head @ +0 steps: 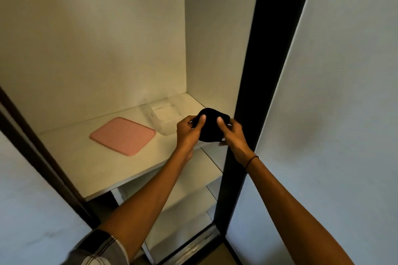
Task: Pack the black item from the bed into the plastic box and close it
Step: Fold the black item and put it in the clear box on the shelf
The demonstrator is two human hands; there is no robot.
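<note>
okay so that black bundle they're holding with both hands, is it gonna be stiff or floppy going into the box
The rounded black fabric bundle looks soft and probably floppy: the left hand and right hand both cup it. It seems light, since fingertips alone carry it. It may loosen once released into the open clear plastic box on the white shelf, beside the flat pink lid.

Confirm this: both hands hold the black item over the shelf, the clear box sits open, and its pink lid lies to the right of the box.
Wrong on one point: the head view shows the pink lid lying left of the clear box, not right. Both hands do hold the black item, and the box is open.
</note>
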